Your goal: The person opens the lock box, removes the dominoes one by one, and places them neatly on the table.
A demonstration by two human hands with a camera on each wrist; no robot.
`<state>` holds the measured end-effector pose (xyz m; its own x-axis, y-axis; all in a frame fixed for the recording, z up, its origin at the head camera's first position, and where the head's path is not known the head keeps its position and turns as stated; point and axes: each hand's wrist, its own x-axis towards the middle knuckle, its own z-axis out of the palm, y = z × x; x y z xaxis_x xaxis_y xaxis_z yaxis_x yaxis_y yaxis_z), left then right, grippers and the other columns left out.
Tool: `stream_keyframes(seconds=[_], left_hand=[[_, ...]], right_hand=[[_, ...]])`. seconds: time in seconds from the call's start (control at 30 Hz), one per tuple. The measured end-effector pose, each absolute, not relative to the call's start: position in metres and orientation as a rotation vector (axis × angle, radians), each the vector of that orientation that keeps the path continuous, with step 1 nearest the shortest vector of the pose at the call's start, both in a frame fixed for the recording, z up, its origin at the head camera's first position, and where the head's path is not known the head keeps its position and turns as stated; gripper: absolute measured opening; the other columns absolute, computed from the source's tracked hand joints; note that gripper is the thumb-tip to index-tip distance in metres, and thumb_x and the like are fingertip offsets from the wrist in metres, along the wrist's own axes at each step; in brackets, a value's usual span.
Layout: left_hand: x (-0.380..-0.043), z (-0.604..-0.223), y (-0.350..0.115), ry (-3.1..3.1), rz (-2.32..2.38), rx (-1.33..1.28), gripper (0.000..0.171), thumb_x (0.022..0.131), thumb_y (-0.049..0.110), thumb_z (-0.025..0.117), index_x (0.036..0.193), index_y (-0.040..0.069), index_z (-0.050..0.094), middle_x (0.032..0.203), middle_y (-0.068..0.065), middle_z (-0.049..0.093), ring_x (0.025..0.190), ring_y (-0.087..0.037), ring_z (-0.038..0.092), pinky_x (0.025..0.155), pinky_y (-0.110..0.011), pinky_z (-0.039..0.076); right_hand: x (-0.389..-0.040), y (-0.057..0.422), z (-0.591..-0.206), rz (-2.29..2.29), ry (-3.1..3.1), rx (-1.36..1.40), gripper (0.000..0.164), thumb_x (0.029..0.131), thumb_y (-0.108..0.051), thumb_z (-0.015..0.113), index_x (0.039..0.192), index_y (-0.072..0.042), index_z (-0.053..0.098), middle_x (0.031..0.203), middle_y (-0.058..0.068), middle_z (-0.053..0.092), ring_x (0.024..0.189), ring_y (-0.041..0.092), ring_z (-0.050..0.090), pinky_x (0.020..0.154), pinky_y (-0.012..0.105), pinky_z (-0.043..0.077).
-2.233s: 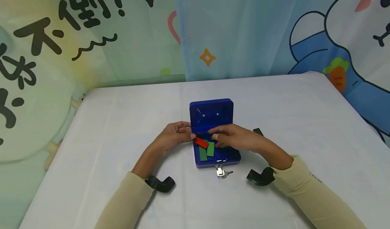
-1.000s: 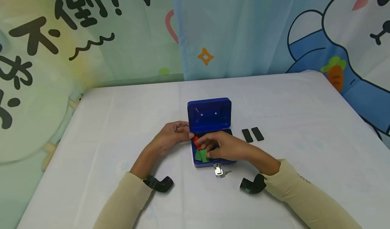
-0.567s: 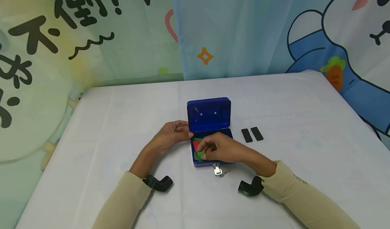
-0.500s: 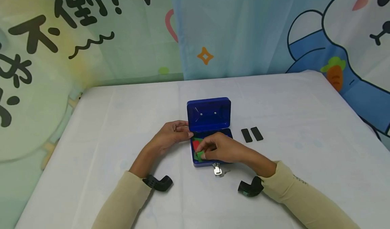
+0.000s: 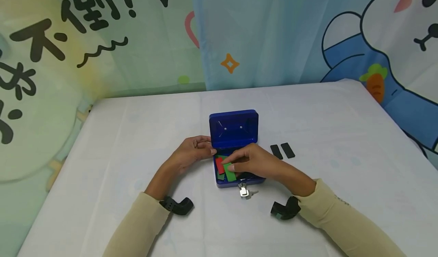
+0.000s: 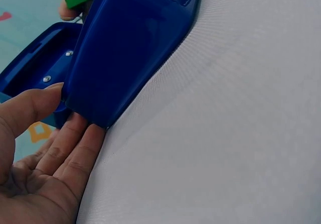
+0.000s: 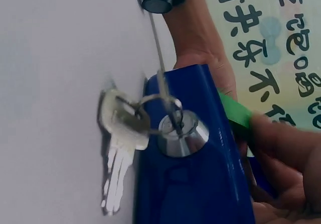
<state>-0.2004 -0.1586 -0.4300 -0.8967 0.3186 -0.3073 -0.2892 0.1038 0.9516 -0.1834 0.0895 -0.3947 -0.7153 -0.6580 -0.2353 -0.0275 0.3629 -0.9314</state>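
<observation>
A blue metal cash box stands with its lid raised. My right hand is over the box, thumb and fingertips pinching one end of a green domino block. That block slants up at the box's edge in the right wrist view. Beside it in the box lies a red block, with more green showing under it. At the back left corner by the hinge, my left hand holds the box, thumb at the rim and fingers against the wall.
Two black domino blocks lie on the white-covered table to the right of the box. Keys hang from the lock on its front wall. A printed curtain stands behind the table.
My right hand has reached left into the box, taken the green block and drawn it up slightly. The black blocks, earlier mostly behind my right wrist, now show. My left hand stays put.
</observation>
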Motion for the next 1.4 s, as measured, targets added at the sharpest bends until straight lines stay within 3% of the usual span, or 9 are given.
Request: stream_keyframes(seconds=[0.3,0.53,0.67,0.93,1.17,1.4], left_hand=[[-0.201,-0.43,-0.16,1.901,1.883,0.055,0.051,0.085,0.008,0.073,0.131,0.001,0.052,0.109,-0.011,0.068,0.103,-0.022,0.061,0.092,-0.031,0.05],[-0.201,-0.43,-0.16,1.897,1.884,0.064,0.052,0.085,0.009,0.074,0.131,0.001,0.052,0.111,-0.012,0.068,0.105,-0.023,0.06,0.093,-0.032,0.049],[-0.201,-0.431,-0.159,1.874,1.909,0.067,0.049,0.085,0.006,0.073,0.129,0.0,0.053,0.11,-0.012,0.068,0.104,-0.023,0.061,0.093,-0.032,0.049],[-0.202,-0.431,-0.159,1.831,1.956,0.043,0.048,0.085,0.0,0.071,0.128,-0.002,0.051,0.107,-0.011,0.067,0.101,-0.021,0.061,0.093,-0.032,0.05],[-0.202,-0.431,-0.16,1.867,1.924,0.061,0.048,0.085,0.003,0.072,0.128,-0.001,0.051,0.105,-0.011,0.067,0.101,-0.022,0.06,0.093,-0.032,0.049],[-0.202,-0.43,-0.16,1.875,1.923,0.04,0.048,0.085,0.002,0.072,0.128,-0.001,0.052,0.105,-0.01,0.066,0.101,-0.021,0.06,0.092,-0.031,0.05]], right_hand=[[-0.188,0.096,-0.387,-1.483,1.983,-0.549,0.027,0.096,-0.011,0.062,0.12,-0.002,0.067,0.117,0.013,0.066,0.088,0.029,0.068,0.084,0.038,0.054],[-0.196,0.114,-0.382,-1.506,2.071,-0.487,0.029,0.097,-0.017,0.062,0.123,-0.004,0.065,0.117,0.011,0.065,0.092,0.028,0.066,0.086,0.037,0.054],[-0.198,0.128,-0.384,-1.571,2.074,-0.45,0.03,0.096,-0.015,0.062,0.122,0.0,0.062,0.116,0.013,0.063,0.094,0.026,0.064,0.085,0.035,0.054],[-0.199,0.151,-0.383,-1.518,2.218,-0.422,0.029,0.094,-0.018,0.066,0.117,-0.001,0.068,0.106,0.007,0.069,0.084,0.023,0.063,0.064,0.033,0.048],[-0.202,0.17,-0.382,-1.623,2.134,-0.342,0.033,0.095,-0.01,0.063,0.125,0.004,0.063,0.119,0.008,0.065,0.096,0.016,0.064,0.083,0.029,0.054],[-0.203,0.19,-0.384,-1.697,2.079,-0.298,0.032,0.095,-0.009,0.062,0.125,0.002,0.063,0.12,0.001,0.065,0.105,0.013,0.061,0.086,0.026,0.052]])
